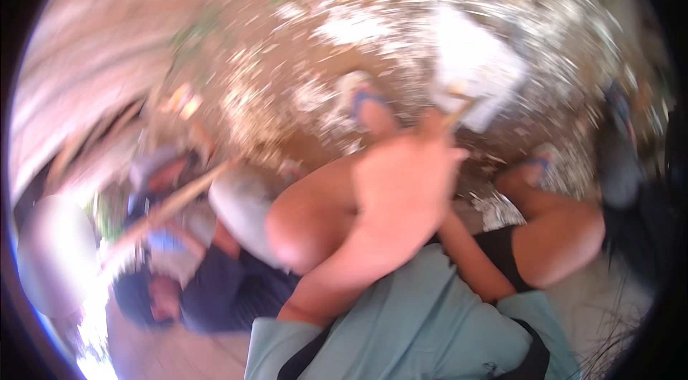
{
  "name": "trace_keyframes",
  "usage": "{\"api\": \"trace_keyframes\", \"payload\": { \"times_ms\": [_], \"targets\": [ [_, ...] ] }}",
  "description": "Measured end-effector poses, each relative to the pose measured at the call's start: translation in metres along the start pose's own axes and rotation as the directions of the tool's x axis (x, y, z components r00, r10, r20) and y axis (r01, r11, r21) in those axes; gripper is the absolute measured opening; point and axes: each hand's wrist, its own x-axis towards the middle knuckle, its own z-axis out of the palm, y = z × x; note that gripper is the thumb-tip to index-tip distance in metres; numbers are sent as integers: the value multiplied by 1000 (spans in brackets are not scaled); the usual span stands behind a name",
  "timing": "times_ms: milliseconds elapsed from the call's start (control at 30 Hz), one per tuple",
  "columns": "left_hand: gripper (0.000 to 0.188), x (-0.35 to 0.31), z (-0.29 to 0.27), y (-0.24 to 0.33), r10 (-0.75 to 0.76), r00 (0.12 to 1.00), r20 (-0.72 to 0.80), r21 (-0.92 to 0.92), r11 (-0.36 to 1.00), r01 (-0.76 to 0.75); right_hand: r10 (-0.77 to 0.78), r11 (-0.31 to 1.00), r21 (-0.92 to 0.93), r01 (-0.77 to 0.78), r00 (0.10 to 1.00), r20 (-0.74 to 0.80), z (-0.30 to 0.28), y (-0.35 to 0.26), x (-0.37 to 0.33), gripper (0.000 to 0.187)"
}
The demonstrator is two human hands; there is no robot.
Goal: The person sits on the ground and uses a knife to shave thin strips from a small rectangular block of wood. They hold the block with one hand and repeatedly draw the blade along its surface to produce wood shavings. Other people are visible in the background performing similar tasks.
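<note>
Head view, heavily blurred by motion, so we note only what holds up. Nearest us: our pale green shirt [423,315] with a dark strap across it, and our bare knees drawn up, black shorts [505,255] showing on the right side. One forearm rises from the shirt toward the middle of the frame, ending in a hand [401,179] with fingers curled closed around a thin pale stick [459,111] that pokes out past the knuckles (which hand it is we cannot tell for certain; it reads as the left one). The other hand we cannot find at all.

Past the knees, our feet in blue-strapped sandals [362,97] rest on brown ground scattered with pale shavings [301,93]. A white sheet or cloth [473,58] lies just beyond the stick's tip.

To our left another person [208,287] in dark clothing crouches low, beside a long wooden pole [175,201].

Progress, as we judge it: the litter of shavings suggests much stick work already done; the piece in hand looks unfinished, though the blur hides its condition.
</note>
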Motion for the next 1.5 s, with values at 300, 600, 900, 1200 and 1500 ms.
{"api": "trace_keyframes", "payload": {
  "times_ms": [300, 600, 900, 1200, 1500],
  "targets": [
    [33, -29, 37, -35, -45, 965, -260, -218, 976, -13, -326, 913, -262, 313, 945, -8, -26, 4, 25, 18],
    [33, -40, 59, -105, -174, 958, -228, -435, 899, 60, -379, 806, -476, 352, 924, 41, -66, -12, 30, 18],
    [28, -12, 92, -131, -171, 965, -201, -399, 914, 79, -852, 300, -374, 878, 422, 308, -11, -131, -132, 40],
    [27, -18, 27, -57, -163, 983, -80, -291, 947, 133, -454, 330, -904, 274, 885, 103, -129, -54, 51, 31],
    [35, -11, 61, -103, -72, 986, -150, -275, 961, 28, -913, 220, -496, 840, 356, 198, -33, -178, -144, 16]
  ]
}}
